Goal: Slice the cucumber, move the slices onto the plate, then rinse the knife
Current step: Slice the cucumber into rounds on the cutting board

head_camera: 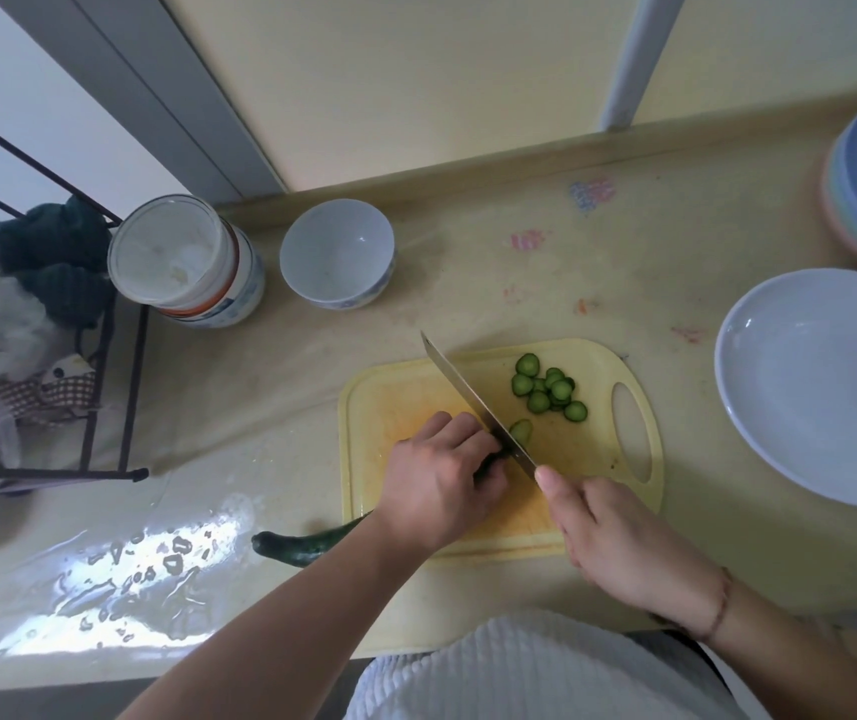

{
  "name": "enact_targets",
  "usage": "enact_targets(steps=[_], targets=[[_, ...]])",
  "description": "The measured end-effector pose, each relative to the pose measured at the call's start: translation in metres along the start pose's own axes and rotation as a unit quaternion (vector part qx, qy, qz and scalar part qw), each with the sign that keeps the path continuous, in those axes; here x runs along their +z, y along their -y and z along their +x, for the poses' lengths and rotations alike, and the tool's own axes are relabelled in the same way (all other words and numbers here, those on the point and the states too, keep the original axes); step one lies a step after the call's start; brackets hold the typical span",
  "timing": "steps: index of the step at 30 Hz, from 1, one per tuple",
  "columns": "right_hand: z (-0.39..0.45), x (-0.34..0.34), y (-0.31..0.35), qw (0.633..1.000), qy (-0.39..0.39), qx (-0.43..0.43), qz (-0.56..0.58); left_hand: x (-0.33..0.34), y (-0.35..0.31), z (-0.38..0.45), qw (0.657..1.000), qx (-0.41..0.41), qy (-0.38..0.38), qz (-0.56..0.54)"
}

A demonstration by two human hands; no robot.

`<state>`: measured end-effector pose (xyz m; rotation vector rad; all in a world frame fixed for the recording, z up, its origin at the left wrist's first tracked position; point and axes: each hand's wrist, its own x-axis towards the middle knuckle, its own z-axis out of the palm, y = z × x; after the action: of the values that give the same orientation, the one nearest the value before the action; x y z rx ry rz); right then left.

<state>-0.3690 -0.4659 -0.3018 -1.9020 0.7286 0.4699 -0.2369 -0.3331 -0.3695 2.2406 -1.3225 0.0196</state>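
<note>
a pale yellow plastic cutting board (587, 444) with rounded corners and an oval handle hole lies on the glossy cream counter (468, 283). the dark green cucumber (302, 545) lies across its left edge, bumpy-skinned, one end out on the counter. the left hand (442, 485) curls its fingers over the cucumber, pinning it to the board. the right hand (618, 537) grips the knife (473, 402), forefinger along the spine, the flat steel blade down at the cut end. round slices (548, 389) lie heaped near the handle hole. a smooth white plate (759, 402) sits just right of the board.
</note>
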Motion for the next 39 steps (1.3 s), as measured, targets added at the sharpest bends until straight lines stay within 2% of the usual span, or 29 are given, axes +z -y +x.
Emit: enact_targets(steps=[12,18,28,35,39], targets=[[0.012,-0.004,-0.011,1.000,-0.010,0.005,0.024,-0.002,0.001,-0.001,1.000,0.003,0.009,0.001],[-0.004,-0.007,-0.002,0.999,0.008,-0.015,0.038,-0.002,0.000,-0.001,1.000,0.003,0.005,0.001],[-0.013,-0.005,0.004,1.000,0.004,-0.005,0.008,0.001,0.001,-0.002,1.000,-0.003,-0.002,0.006],[0.011,0.006,0.003,1.000,0.000,-0.002,-0.007,0.003,0.001,-0.001,1.000,-0.009,-0.003,0.004],[0.015,0.002,-0.006,0.999,0.004,0.017,0.041,0.000,0.001,-0.001,1.000,-0.003,-0.006,0.007]])
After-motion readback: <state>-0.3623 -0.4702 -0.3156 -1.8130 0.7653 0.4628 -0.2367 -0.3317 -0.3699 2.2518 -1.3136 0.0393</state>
